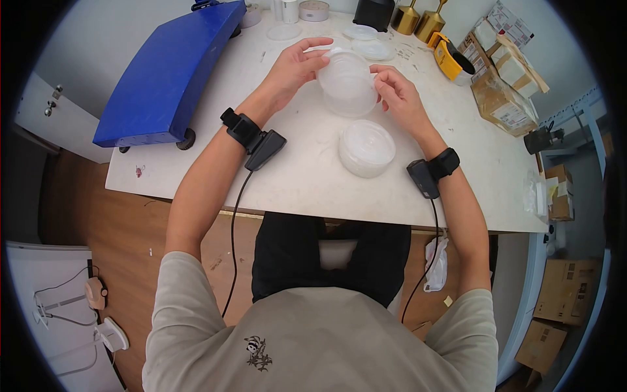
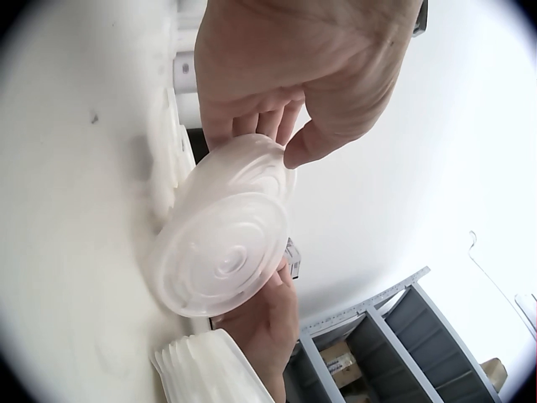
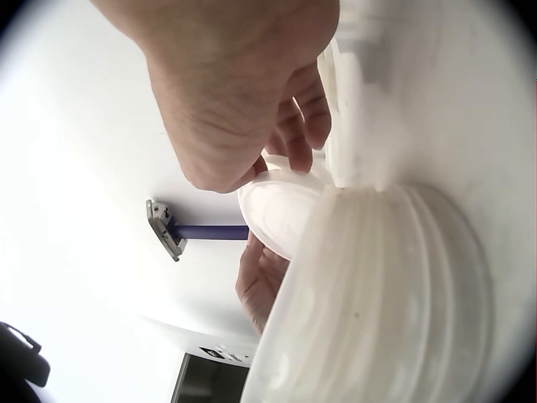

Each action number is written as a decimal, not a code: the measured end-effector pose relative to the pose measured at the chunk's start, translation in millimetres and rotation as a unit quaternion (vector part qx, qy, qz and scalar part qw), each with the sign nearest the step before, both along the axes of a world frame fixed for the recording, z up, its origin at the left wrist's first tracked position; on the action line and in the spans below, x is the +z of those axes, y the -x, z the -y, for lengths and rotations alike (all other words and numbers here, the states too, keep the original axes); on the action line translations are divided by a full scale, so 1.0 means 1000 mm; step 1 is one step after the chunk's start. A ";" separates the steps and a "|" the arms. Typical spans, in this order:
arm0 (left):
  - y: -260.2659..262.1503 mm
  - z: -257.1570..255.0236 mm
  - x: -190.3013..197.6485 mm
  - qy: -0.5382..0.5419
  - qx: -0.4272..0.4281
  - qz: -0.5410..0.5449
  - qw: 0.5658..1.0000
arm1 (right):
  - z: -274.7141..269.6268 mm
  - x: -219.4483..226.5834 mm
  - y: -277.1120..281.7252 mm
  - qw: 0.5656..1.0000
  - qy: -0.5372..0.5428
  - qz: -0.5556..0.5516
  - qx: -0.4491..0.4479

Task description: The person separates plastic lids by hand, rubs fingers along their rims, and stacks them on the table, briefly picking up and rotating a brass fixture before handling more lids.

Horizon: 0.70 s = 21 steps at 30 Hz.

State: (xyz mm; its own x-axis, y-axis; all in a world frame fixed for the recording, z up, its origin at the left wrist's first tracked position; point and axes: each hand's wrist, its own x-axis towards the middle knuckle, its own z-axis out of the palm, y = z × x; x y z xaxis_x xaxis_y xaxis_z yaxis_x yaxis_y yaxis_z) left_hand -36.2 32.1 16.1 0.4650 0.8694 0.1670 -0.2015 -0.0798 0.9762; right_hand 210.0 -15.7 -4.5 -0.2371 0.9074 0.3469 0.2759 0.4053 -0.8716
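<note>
In the head view, my left hand [image 1: 297,72] pinches the left edge of a round translucent plastic lid [image 1: 349,70] above the far middle of the table. My right hand [image 1: 398,95] pinches its right edge with curled fingers. The left wrist view shows two overlapping round pieces, the front one [image 2: 225,256] tilted, with concentric rings. From the right wrist, the held piece [image 3: 281,210] appears as a tilted disc, thumb and fingers at its rim. Nearer the body stands a stack of similar round translucent plastic pieces [image 1: 367,149], several rims nested together.
More flat round lids [image 1: 372,49] lie toward the back of the table [image 1: 294,170]. A blue scale-like platform [image 1: 173,72] stands at left. At back right are brass-coloured vessels [image 1: 418,21], a yellow tape roll [image 1: 450,59] and cardboard boxes [image 1: 499,98].
</note>
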 end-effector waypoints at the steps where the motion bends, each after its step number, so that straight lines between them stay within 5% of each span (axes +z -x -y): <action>1: 0.001 -0.001 0.000 0.001 0.007 -0.003 1.000 | 0.000 0.000 0.000 1.000 0.000 -0.001 0.000; 14: -0.003 0.003 -0.007 -0.034 -0.068 -0.098 0.992 | -0.005 -0.005 -0.003 0.998 -0.048 0.013 -0.025; 21: -0.013 0.009 -0.010 0.048 -0.103 -0.079 0.990 | -0.005 -0.004 -0.004 0.996 -0.073 0.022 -0.048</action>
